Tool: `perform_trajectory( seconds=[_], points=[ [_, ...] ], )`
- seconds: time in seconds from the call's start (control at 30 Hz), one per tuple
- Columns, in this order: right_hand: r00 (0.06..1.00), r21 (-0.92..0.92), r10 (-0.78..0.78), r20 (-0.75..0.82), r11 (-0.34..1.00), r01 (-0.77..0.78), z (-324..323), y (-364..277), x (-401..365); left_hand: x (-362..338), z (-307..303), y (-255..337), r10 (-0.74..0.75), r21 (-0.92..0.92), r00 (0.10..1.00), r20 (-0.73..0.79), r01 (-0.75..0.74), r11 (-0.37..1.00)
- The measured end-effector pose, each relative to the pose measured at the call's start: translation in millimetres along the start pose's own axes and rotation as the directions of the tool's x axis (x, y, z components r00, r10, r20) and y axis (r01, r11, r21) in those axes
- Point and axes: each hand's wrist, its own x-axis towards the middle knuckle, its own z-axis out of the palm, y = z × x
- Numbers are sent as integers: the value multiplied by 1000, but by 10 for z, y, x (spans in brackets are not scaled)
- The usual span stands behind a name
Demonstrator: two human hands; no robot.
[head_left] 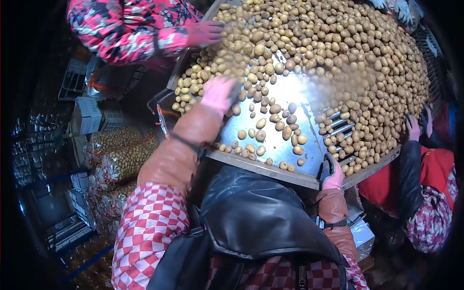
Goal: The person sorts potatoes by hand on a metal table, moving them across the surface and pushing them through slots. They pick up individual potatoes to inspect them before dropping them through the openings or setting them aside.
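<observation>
1. A metal tabletop [285, 96] is seen tilted across the upper half of the view. Its bare shiny middle is ringed by produce, and a wooden strip runs along the near edge.
2. A deep heap of potatoes [338, 48] covers the far and right parts of the tabletop. At the right it reaches over a set of metal bars [338, 129].
3. A dark apron [256, 212] is worn over red-and-white checked clothing at the bottom of the view, close against the near edge.
4. Net sacks [125, 154] filled with potatoes are stacked on the floor to the left, below the tabletop.
5. A co-worker's red patterned sleeve [125, 24] is seen at the upper left, with that person's gloved hand [205, 33] laid on the heap's left rim.
6. Another co-worker's black sleeve [411, 169] rises at the right, with a gloved hand [413, 128] at the heap's right rim.
7. The left hand [220, 94], in a pink glove and blurred, is laid on the heap's near-left part. Its fingers are stretched forward and nothing is seen clamped.
8. The right hand [331, 175], gloved in pink and black, is set at the near edge. Its fingers are bent, but whether the edge is clamped cannot be told.
9. Loose potatoes [261, 136] are scattered on the bare metal between the two hands.
</observation>
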Motion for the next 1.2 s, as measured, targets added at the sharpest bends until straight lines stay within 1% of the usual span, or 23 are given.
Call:
perform_trajectory(
  seconds=[0.03,0.1,0.17,0.2,0.23,0.3,0.33,0.37,0.4,0.6,0.67,0.73,0.77,0.8,0.83,0.87,0.9,0.97,1.03,1.07,1.1,1.13,1.2],
  points=[
    [1000,-17,-11,5,1000,12,-3,5,6,273,51,84,92,-109,989,119,-79,991],
    [1000,-7,-9,-14,1000,9,5,-7,-3,902,296,143,-7,-8,851,524,13,1000],
    [1000,-16,26,-9,1000,-26,-29,-81,-11,1246,398,362,-217,180,931,293,169,969],
    [999,8,36,-9,999,-36,-18,-62,-14,1184,587,382,-352,156,917,188,325,933],
    [999,6,51,-9,999,-51,-4,-48,-20,1144,672,397,-345,153,916,202,319,935],
    [999,84,39,-26,996,-37,21,-21,-20,1030,649,507,-349,104,856,383,335,936],
    [999,22,41,-18,999,-41,28,-3,-25,775,500,599,-262,57,871,416,263,963],
    [999,28,48,-17,998,-47,33,14,-44,506,501,518,-193,97,907,374,168,981],
    [999,40,40,-24,998,-39,47,32,-47,268,350,484,-181,9,919,349,190,982],
    [999,14,28,-28,1000,-28,61,37,7,-565,-57,258,-394,236,828,399,322,917],
    [999,17,28,-21,999,-28,70,22,22,-627,-43,515,-640,460,748,174,513,725],
    [999,6,25,-30,1000,-25,82,62,20,-708,221,877,-502,295,862,63,465,835],
    [999,0,12,-30,1000,-12,100,78,18,-560,151,1106,-447,179,815,370,409,895],
    [999,-1,31,-25,1000,-31,111,92,23,-594,337,1200,-60,-89,960,273,88,992],
    [998,-4,50,-22,999,-51,94,95,27,-469,140,1448,180,-221,865,468,-82,972],
    [999,-2,20,-30,1000,-20,55,49,17,-546,446,1439,410,-290,873,265,-333,897],
    [1000,-8,9,-29,1000,-9,39,63,14,-489,448,1386,488,-279,801,346,-408,869],
    [999,-62,33,4,998,-33,31,79,18,-444,633,1044,335,-125,839,428,-312,942],
    [1000,-57,12,5,998,-12,18,58,22,-552,456,760,83,59,912,401,-117,991],
    [1000,-35,20,10,999,-20,26,68,19,-591,245,665,-72,79,873,483,38,996],
    [999,-12,28,15,1000,-28,40,74,17,-720,213,436,-70,75,907,415,43,996],
    [999,7,42,17,999,-42,52,81,23,-792,132,269,-178,187,893,413,108,976],
    [1000,56,-9,9,998,8,57,72,42,-957,-30,-31,-301,217,894,332,238,947]
  ],
)
